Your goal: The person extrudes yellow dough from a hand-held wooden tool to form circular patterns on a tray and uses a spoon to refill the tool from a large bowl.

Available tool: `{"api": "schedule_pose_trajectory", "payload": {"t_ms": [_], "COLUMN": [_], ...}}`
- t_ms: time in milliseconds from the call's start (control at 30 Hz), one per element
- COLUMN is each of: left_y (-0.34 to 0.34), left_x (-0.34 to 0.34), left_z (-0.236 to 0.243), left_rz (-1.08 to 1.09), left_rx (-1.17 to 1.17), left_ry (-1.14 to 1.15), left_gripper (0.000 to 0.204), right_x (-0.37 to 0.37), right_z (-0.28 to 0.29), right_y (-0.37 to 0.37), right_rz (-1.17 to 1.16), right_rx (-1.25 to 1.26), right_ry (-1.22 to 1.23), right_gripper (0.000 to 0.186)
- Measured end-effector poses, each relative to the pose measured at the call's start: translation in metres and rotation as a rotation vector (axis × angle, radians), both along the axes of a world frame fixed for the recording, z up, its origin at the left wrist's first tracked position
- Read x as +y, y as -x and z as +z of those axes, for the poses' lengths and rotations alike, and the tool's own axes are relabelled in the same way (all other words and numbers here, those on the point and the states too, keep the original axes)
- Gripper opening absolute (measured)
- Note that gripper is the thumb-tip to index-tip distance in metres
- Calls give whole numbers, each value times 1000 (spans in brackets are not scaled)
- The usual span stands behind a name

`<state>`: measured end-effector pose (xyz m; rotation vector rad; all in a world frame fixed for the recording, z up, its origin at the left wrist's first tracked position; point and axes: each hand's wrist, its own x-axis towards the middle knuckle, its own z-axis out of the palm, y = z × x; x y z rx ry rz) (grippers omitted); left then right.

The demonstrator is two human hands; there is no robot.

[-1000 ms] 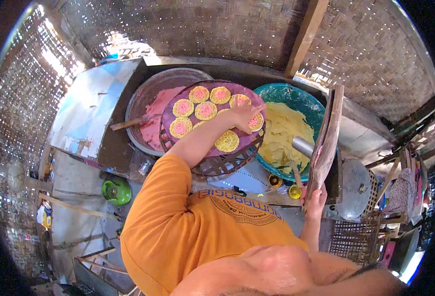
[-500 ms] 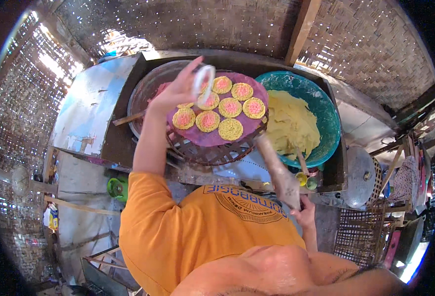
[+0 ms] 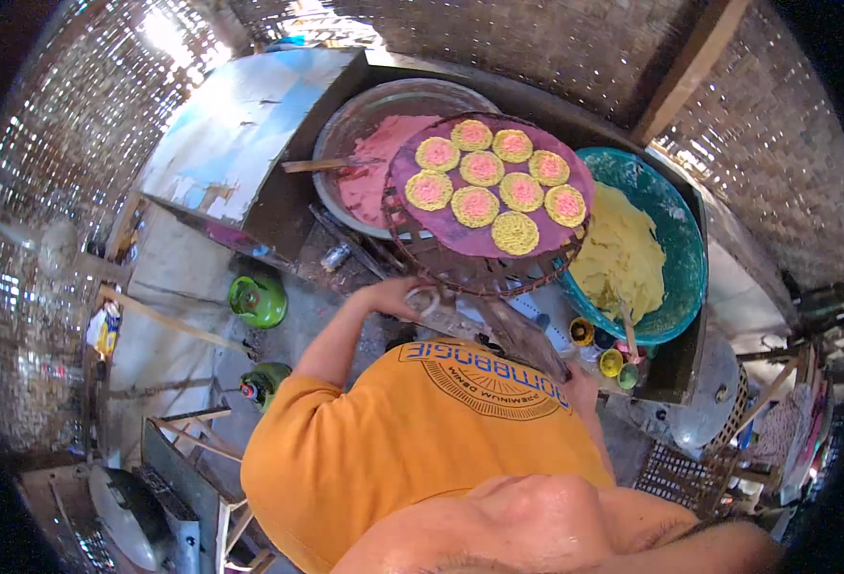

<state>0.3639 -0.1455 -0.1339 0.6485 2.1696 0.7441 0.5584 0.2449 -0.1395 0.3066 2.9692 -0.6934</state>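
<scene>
White ring (image 3: pixel 427 303) pinched by left hand (image 3: pixel 395 297) near woven tray's (image 3: pixel 460 287) lower edge; wooden plank (image 3: pixel 525 335) (likely stiff, heavy; best end-gripped) touched by right hand (image 3: pixel 583 385), finger closure indiscernible.

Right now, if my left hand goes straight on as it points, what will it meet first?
Your left hand would probably meet the wooden tool in your right hand first; depth is unclear.

Orange T-shirt (image 3: pixel 374 445), short sleeve (image 3: pixel 293 413), blue lettering (image 3: pixel 487 362), arched emblem (image 3: pixel 489 390)
</scene>
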Motion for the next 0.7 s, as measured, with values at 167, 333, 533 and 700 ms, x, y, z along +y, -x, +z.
{"api": "schedule_pose_trajectory", "payload": {"t_ms": [167,333,533,700], "left_y": [29,19,40,107], "left_x": [28,6,-40,6], "left_z": [-106,-23,81,85], "left_rz": [-106,-69,804,1183], "left_rx": [522,276,-311,-306], "left_ry": [162,42,-1095,-911], "left_gripper": [52,38,32,28], "right_x": [-27,-39,-45,-26], "right_z": [-30,-28,85,100], "right_y": [48,45,104,224], "right_rz": [-28,113,180,-187], "right_rx": [43,276,858,891], "right_ry": [-100,-165,164,190], "right_gripper": [51,36,8,16]}}
